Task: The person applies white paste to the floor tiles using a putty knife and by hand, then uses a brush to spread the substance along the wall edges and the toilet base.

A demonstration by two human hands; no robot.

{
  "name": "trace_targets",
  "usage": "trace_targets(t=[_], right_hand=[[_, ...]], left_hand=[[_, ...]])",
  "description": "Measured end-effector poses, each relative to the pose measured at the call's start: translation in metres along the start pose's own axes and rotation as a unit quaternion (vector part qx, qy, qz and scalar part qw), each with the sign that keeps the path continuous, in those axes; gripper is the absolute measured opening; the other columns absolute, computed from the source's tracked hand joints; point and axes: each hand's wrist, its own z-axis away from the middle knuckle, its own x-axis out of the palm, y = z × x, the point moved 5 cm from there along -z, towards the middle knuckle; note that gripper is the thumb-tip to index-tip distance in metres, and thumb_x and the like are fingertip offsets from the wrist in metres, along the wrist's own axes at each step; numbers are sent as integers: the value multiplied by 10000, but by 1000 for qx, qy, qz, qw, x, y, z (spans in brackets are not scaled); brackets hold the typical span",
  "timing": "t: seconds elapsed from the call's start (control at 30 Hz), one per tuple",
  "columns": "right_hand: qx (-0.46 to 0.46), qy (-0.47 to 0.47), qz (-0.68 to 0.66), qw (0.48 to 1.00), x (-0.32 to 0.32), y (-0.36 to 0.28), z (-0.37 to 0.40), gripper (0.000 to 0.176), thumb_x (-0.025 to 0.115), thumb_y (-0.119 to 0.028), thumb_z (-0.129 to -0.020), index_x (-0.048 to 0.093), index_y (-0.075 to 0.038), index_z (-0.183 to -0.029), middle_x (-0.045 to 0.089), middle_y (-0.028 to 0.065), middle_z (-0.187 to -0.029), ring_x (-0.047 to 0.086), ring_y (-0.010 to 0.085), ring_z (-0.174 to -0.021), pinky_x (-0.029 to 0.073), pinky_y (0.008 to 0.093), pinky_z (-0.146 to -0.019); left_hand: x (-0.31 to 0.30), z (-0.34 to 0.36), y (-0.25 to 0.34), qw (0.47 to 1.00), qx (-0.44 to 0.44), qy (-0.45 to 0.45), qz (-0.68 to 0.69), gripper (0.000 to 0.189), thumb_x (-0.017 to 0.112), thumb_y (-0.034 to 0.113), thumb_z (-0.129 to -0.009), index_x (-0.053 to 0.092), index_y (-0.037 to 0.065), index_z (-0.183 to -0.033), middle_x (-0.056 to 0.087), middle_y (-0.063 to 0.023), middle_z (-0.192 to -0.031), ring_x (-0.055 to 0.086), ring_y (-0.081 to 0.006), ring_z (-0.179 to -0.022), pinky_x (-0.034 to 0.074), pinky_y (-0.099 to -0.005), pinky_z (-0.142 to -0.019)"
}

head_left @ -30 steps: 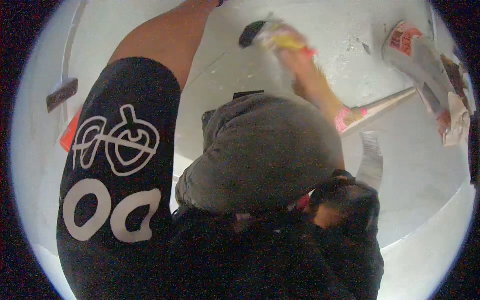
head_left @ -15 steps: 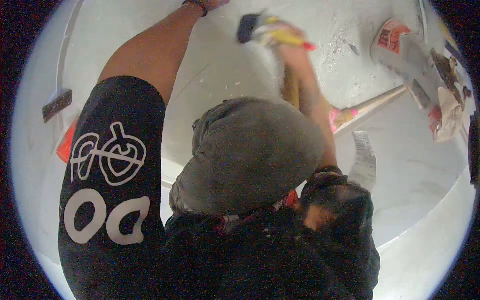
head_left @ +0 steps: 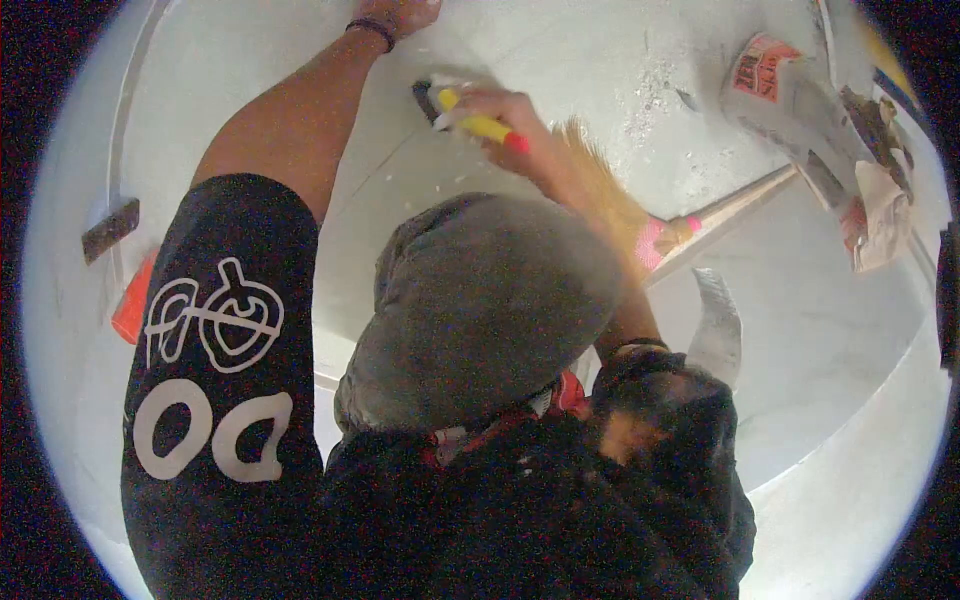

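My right hand [head_left: 510,125] is closed around a hand tool [head_left: 487,127] with a yellow handle, a red end and a dark head. The head is over the pale, wet-looking surface [head_left: 560,60], and its exact kind is blurred. To the upper left, my left hand [head_left: 400,14] is at the top edge of the view, near the same surface, with a dark band on the wrist. Its fingers are mostly cut off. Straw broom bristles [head_left: 600,185] with a pink binding [head_left: 650,240] lie beside my right forearm.
A grey cap [head_left: 490,310] covers the centre. At the right are a whitish bag [head_left: 770,105] with an orange label and torn paper [head_left: 880,215]. A long strip [head_left: 745,210] runs near the broom. A brown block [head_left: 110,231] and an orange object [head_left: 135,300] lie at left.
My right hand has swung to the left and slightly down with the tool, closer to my left hand. More of the broom bristles shows. The whole view has shifted slightly.
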Motion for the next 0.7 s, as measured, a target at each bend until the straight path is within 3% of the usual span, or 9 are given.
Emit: trace_targets(t=[0.07,0.1,0.13,0.17,0.23,0.33,0.4,0.53,0.7], right_hand=[[70,38,-60,995,-22,59,-4,297,605,6,-675,645,-102,-948,630,90,-998,584,240,-971,458,334,-853],[130,118,-4,984,-53,77,-6,242,610,-12,-698,646,-79,-927,642,76,-968,600,226,-923,473,322,-818],[82,119,171,975,-88,82,-12,199,622,-36,-702,642,-56,-899,646,85,-929,613,214,-864,490,320,-757],[120,154,201,960,-121,82,-11,177,607,-80,-719,637,-59,-892,647,94,-889,616,207,-817,491,333,-724],[118,303,218,920,-149,51,-7,237,521,53,-704,646,-34,-885,646,127,-885,617,262,-841,484,360,-780],[116,254,213,936,-100,33,19,198,578,-40,-710,619,-68,-902,634,84,-895,604,220,-854,480,360,-757],[44,120,184,975,-21,25,36,322,540,46,-659,578,-56,-962,588,75,-970,560,205,-912,463,380,-790],[72,172,223,957,-30,46,31,323,548,50,-637,586,-53,-941,591,101,-944,569,258,-887,467,375,-786],[87,284,270,916,-73,39,28,295,551,50,-621,594,-46,-897,595,138,-904,578,320,-846,474,370,-771]], left_hand=[[-21,2,3,999,9,7,-34,415,511,363,-781,525,70,-1075,606,-147,-997,570,-333,-908,422,-476,-800],[-29,-2,5,999,-24,-49,-4,420,510,360,-783,517,70,-1086,606,-145,-999,572,-327,-904,423,-476,-796],[-29,-1,4,992,-57,-105,26,425,510,357,-785,509,70,-1098,606,-144,-1001,575,-320,-900,424,-475,-791],[-25,3,2,992,-58,-110,27,425,510,357,-785,509,70,-1098,606,-144,-1001,575,-320,-900,424,-475,-791],[-29,1,2,998,-29,-3,51,428,507,342,-788,498,71,-1120,597,-146,-1030,572,-302,-928,427,-468,-807],[-48,0,8,991,-56,-114,48,440,509,334,-785,493,67,-1135,583,-144,-1067,558,-286,-989,424,-454,-844],[-32,4,2,996,-32,-64,61,451,517,330,-778,492,67,-1144,573,-145,-1096,547,-284,-1019,421,-451,-858],[-19,4,-2,997,33,38,63,478,543,321,-760,490,72,-1165,552,-130,-1157,521,-273,-1075,418,-436,-889],[-25,3,1,997,26,47,63,477,551,309,-760,491,62,-1164,547,-126,-1169,517,-269,-1081,417,-406,-913]])
